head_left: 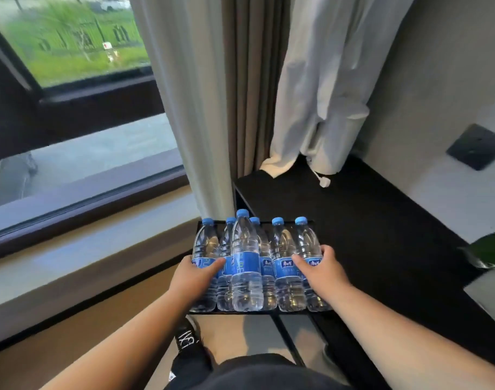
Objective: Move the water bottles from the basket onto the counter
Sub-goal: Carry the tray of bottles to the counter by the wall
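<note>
Six water bottles [247,266] in basket [257,312], left grip [194,277] and right grip [322,270] clasping outer ones

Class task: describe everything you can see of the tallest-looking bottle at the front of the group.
The front bottle is clear ribbed plastic with a blue cap and a blue label band around its middle. It looks full and sealed, standing upright in the black wire basket, ahead of the row behind it. Neither hand touches it; neighbouring bottles stand close against it.
</note>
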The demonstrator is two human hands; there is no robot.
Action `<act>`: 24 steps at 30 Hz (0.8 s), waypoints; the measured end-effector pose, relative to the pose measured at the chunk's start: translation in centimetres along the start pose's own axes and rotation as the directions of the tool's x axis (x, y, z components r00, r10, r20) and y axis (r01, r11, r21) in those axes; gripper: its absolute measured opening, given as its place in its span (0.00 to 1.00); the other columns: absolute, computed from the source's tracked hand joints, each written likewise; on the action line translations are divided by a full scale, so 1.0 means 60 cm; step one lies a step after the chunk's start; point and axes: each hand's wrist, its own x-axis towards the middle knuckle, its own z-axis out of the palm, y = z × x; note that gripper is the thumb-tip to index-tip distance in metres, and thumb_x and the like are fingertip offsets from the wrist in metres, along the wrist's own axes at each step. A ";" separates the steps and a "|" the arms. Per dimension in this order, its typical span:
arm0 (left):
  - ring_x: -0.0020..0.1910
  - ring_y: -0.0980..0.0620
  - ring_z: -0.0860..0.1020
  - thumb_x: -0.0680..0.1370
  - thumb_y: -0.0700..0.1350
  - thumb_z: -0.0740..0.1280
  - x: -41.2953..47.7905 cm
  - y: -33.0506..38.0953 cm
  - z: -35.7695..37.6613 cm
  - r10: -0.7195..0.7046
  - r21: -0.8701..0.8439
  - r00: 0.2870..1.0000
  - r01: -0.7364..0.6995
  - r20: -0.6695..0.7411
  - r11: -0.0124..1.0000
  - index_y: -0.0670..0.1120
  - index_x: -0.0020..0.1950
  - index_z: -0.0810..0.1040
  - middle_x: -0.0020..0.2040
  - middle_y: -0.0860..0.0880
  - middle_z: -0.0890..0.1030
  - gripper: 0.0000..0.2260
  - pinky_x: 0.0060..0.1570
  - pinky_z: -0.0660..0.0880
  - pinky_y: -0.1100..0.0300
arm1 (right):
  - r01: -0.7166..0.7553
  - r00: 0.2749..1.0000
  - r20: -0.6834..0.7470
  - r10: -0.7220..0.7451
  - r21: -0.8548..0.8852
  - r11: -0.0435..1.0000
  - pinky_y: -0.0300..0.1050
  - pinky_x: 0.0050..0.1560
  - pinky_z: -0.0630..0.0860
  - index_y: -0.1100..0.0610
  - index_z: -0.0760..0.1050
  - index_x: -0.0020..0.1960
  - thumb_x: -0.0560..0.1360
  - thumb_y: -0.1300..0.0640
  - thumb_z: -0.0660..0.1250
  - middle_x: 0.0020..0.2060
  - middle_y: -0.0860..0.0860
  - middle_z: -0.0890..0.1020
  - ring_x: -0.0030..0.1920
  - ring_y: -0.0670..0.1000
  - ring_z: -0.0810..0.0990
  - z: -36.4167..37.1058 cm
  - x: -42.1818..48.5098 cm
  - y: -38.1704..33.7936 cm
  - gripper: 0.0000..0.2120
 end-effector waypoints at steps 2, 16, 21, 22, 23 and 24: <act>0.39 0.57 0.85 0.62 0.68 0.78 0.029 0.025 0.020 0.024 0.038 0.999 -0.026 0.036 0.999 0.51 0.51 0.79 0.42 0.53 0.86 0.28 0.38 0.78 0.59 | -0.055 0.998 -0.043 0.056 0.033 0.998 0.48 0.43 0.78 0.50 0.64 0.72 0.68 0.28 0.72 0.55 0.49 0.82 0.48 0.52 0.82 -0.010 0.009 0.011 0.42; 0.40 0.58 0.85 0.63 0.68 0.77 0.248 0.220 0.205 0.210 0.279 0.789 -0.432 0.577 0.858 0.51 0.49 0.83 0.41 0.55 0.87 0.25 0.50 0.83 0.52 | -0.380 0.826 -0.248 0.506 0.419 0.825 0.51 0.55 0.81 0.48 0.77 0.62 0.62 0.21 0.68 0.53 0.46 0.85 0.51 0.49 0.84 -0.031 -0.016 0.077 0.39; 0.37 0.61 0.84 0.68 0.66 0.76 0.278 0.262 0.273 0.195 0.315 0.667 -0.563 0.719 0.764 0.49 0.53 0.84 0.42 0.55 0.86 0.25 0.33 0.74 0.68 | -0.399 0.730 -0.293 0.617 0.551 0.733 0.46 0.47 0.79 0.47 0.78 0.57 0.64 0.24 0.70 0.47 0.44 0.86 0.47 0.47 0.84 -0.002 -0.037 0.089 0.32; 0.37 0.60 0.84 0.68 0.67 0.75 0.279 0.268 0.283 0.184 0.313 0.640 -0.581 0.746 0.751 0.48 0.54 0.84 0.42 0.55 0.87 0.25 0.32 0.74 0.67 | -0.399 0.713 -0.293 0.637 0.577 0.713 0.46 0.47 0.80 0.47 0.80 0.57 0.64 0.25 0.70 0.46 0.44 0.86 0.46 0.46 0.85 0.005 -0.041 0.092 0.32; 0.37 0.59 0.85 0.68 0.68 0.75 0.279 0.274 0.293 0.168 0.314 0.615 -0.596 0.771 0.739 0.48 0.54 0.84 0.41 0.55 0.87 0.26 0.33 0.75 0.66 | -0.398 0.689 -0.298 0.661 0.607 0.688 0.46 0.47 0.80 0.47 0.80 0.56 0.64 0.26 0.70 0.46 0.44 0.87 0.46 0.46 0.85 0.012 -0.045 0.094 0.31; 0.37 0.59 0.85 0.68 0.69 0.74 0.279 0.278 0.299 0.158 0.314 0.601 -0.602 0.784 0.734 0.49 0.53 0.84 0.41 0.55 0.87 0.26 0.34 0.76 0.64 | -0.394 0.672 -0.300 0.677 0.630 0.669 0.46 0.48 0.81 0.47 0.81 0.56 0.65 0.27 0.71 0.46 0.44 0.87 0.46 0.46 0.85 0.016 -0.048 0.096 0.30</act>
